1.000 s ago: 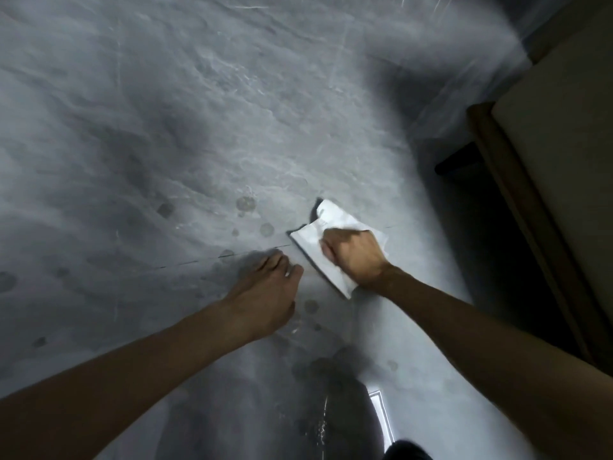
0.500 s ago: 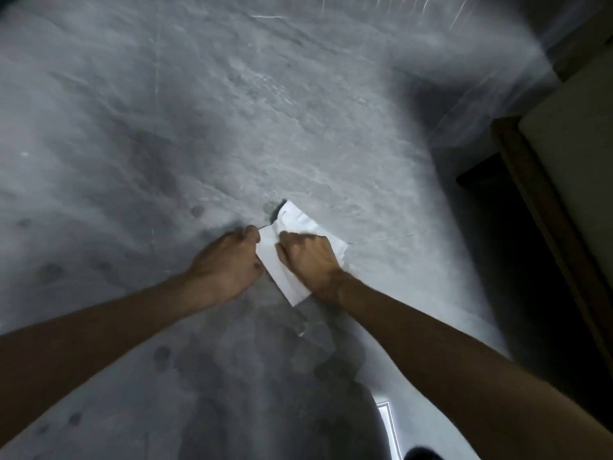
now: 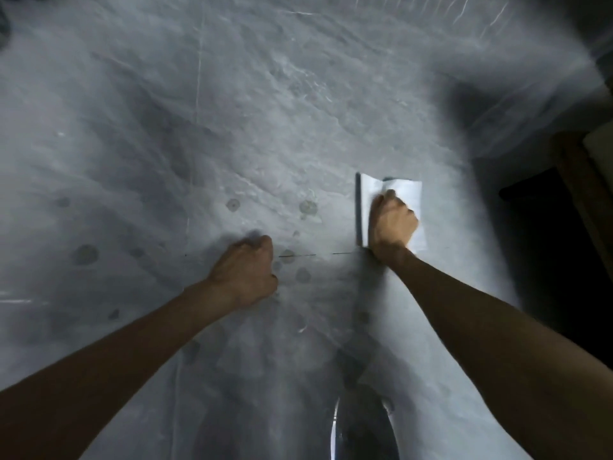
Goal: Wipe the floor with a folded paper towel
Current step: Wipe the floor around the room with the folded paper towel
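Observation:
A white folded paper towel point(image 3: 407, 193) lies flat on the grey marbled floor point(image 3: 232, 111), right of centre. My right hand point(image 3: 392, 225) sits on top of it with the fingers curled, gripping and pressing it down. Its left fold edge stands slightly raised. My left hand point(image 3: 246, 273) rests on the floor to the left, well apart from the towel. Its fingers are curled under into a fist and hold nothing.
Several dark round wet spots point(image 3: 307, 207) dot the floor between and left of my hands. A wooden furniture frame with a pale cushion point(image 3: 597, 180) stands at the right edge, with a dark gap beneath it. A shadow point(image 3: 361, 426) covers the floor near the bottom.
My right hand has slid the towel to the right and turned it square. My left hand has let go of the towel's edge and now lies apart from it.

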Tool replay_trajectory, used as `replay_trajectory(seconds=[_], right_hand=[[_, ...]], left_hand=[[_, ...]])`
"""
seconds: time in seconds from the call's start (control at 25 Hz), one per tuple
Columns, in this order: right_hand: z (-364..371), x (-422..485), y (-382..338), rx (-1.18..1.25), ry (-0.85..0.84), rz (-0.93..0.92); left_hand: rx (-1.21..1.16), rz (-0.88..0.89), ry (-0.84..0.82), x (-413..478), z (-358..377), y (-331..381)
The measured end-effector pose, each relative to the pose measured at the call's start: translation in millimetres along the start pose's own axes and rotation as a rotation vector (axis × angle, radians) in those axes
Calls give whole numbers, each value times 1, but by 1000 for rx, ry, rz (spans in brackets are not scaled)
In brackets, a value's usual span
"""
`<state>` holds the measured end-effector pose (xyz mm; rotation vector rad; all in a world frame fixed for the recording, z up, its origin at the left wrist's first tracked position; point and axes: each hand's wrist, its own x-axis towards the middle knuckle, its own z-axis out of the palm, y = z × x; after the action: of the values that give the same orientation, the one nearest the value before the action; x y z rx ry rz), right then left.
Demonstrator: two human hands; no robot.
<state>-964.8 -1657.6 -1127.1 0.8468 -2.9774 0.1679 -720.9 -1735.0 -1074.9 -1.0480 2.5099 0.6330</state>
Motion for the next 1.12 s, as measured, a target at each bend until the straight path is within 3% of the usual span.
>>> replay_trajectory(seconds=[0.16, 0.24, 0.28, 0.36, 0.48, 0.52, 0.6, 0.68, 0.76, 0.84, 0.88, 0.92, 0.96, 1.08, 1.12], right_hand=[[13, -48, -116, -22, -171, -653], [10, -32, -110, -43, -289, -924], [10, -20, -90, -30, -313, -948], [12, 3, -25, -13, -238, -690], [0, 3, 83, -107, -83, -50], [-4, -8, 95, -79, -46, 66], [-3, -38, 81, -2, -5, 104], [1, -84, 40, 60, -82, -94], [-2, -131, 4, 93, -112, -490], [-12, -132, 5, 59, -84, -867], [-15, -119, 21, 53, -77, -959], [-14, -107, 42, 38, -49, -947], [-15, -99, 68, 17, -31, -810], [-17, -94, 125, -71, -22, -85], [-15, -93, 122, -48, 4, 69]], left_hand=[[-56, -34, 105, -4, 2, -14], [-127, -88, 183, -4, 3, -23], [-144, -99, 184, -4, 5, -28], [-143, -94, 113, -5, 12, -29], [-63, -90, 2, -5, 17, -19], [-44, -94, -22, -4, 17, -15], [-54, -108, -23, -1, 15, -12], [-81, -110, 6, -2, 12, -11], [-85, -107, 27, -6, 10, -9], [-84, -88, 47, -10, 8, -8], [-81, -69, 51, -13, 9, -8], [-73, -40, 61, -17, 10, -8], [-49, -5, 76, -22, 12, -10], [5, 68, 95, -35, 12, -14], [-4, 67, 101, -37, 10, -16]])
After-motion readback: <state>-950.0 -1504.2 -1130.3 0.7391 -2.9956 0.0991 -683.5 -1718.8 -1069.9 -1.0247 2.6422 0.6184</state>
